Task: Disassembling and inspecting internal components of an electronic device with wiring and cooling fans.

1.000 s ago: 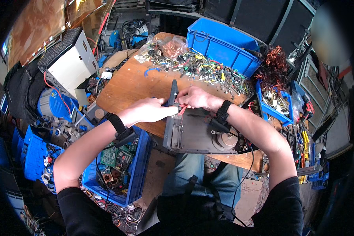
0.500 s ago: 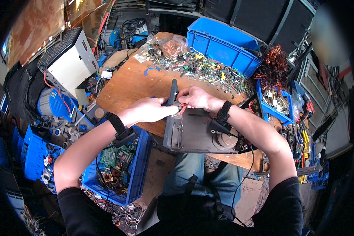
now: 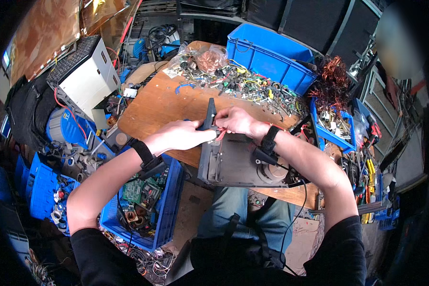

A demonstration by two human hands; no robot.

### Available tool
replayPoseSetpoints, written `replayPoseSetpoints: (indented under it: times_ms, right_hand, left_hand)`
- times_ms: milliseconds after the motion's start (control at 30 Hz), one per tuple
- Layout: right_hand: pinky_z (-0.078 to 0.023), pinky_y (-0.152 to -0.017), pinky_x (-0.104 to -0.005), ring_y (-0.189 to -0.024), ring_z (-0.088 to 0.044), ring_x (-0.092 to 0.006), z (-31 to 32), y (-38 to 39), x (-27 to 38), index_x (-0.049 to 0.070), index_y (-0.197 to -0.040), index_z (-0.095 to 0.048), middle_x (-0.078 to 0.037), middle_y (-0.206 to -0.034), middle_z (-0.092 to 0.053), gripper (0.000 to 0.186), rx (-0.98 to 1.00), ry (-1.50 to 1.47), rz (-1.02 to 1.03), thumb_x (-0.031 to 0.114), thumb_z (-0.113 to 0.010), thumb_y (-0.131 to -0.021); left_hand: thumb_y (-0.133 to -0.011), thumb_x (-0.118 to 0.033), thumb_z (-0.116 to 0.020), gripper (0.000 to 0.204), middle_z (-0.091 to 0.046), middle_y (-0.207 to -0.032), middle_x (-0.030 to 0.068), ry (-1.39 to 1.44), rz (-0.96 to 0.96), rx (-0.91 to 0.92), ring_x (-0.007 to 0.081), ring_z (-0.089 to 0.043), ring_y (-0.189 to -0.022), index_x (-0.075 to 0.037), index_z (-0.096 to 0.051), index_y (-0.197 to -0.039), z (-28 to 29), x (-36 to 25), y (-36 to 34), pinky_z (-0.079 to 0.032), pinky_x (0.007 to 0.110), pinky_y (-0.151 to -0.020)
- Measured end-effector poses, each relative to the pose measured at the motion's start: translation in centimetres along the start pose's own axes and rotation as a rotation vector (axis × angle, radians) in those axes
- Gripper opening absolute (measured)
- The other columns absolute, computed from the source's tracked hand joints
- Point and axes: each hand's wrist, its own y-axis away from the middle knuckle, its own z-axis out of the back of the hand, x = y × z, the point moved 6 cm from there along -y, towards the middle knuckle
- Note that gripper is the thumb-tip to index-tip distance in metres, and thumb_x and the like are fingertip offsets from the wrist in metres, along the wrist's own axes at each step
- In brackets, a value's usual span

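Observation:
An opened grey metal case lies at the near edge of the wooden table, just in front of me. A dark panel stands up along its left side. My left hand is closed around this panel, thumb on the inner face. Beside it, my right hand is pinched at the panel's inner side, at the top of some red wires. Fingers cover the exact spot where these wires are gripped. A round, pale part sits in the case's right end, below my right wrist.
Small electronic scrap spreads over the far side of the table, before a large blue crate. Tangled copper wire and a blue tray are at right. A blue bin of circuit boards stands near left.
Both hands stay at the panel and wires with almost no movement. My right hand has shifted only very slightly; the case remains in place.

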Motion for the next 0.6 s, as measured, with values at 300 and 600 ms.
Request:
replayPoseSetpoints:
  times_ms: [300,600]
  right_hand:
    - [-0.054,-0.069,-0.0278,-0.075,-0.068,-0.0101,-0.2,0.2,-0.2,0.006,-0.101,-0.078,-0.002,-0.084,-0.076,0.02,-0.041,-0.025,0.059,0.024,-0.072,-0.094]
    - [-0.049,-0.058,-0.0267,-0.066,-0.063,-0.0096,0.2,-0.5,-0.5,0.007,-0.104,-0.08,0.0,-0.083,-0.075,0.023,0.098,-0.044,-0.02,0.026,-0.072,-0.095]
  left_hand:
    - [-0.099,-0.067,-0.05,0.08,-0.062,-0.146,0.0229,0.0,-0.017,0.032,0.0394,-0.06,-0.135,-0.013,-0.049,-0.158,0.6,-1.4,1.1,-0.046,0.045,-0.113]
    - [-0.099,-0.067,-0.05,0.08,-0.061,-0.148,0.0224,0.003,-0.02,0.047,0.0396,-0.059,-0.137,-0.014,-0.047,-0.159,0.6,-1.3,1.1,-0.045,0.046,-0.114]
